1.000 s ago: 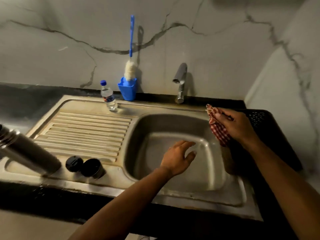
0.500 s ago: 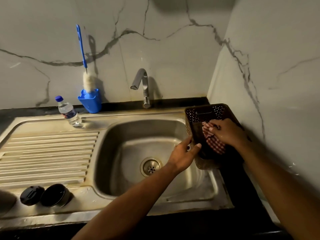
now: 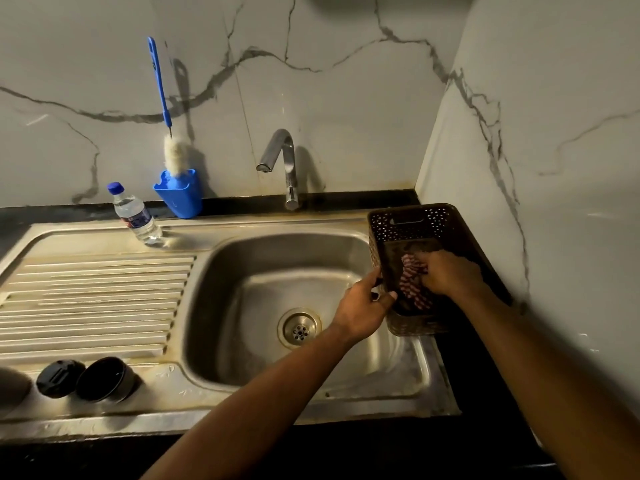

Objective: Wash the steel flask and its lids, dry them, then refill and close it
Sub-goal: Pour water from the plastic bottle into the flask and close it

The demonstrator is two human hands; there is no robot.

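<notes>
My right hand [image 3: 446, 275] grips a red-checked cloth [image 3: 410, 284] inside a dark perforated basket [image 3: 412, 221] at the sink's right side. My left hand [image 3: 363, 306] grips the basket's near left rim. Two flask lids lie on the sink's front left ledge: a black stopper [image 3: 59, 377] and a dark cup lid [image 3: 105, 379]. At the frame's left edge only a blurred steel end of the flask [image 3: 12, 389] shows.
The steel sink [image 3: 104, 237] has a ribbed drainboard on the left and a basin with a drain [image 3: 299, 329]. A tap [image 3: 282, 161] stands behind it. A small water bottle [image 3: 136, 216] and a blue holder with a bottle brush [image 3: 178, 192] stand at the back.
The view swung right, so the flask slid almost out of frame. My right hand carried the cloth down into the basket, and my left hand rose from the basin to the basket's rim.
</notes>
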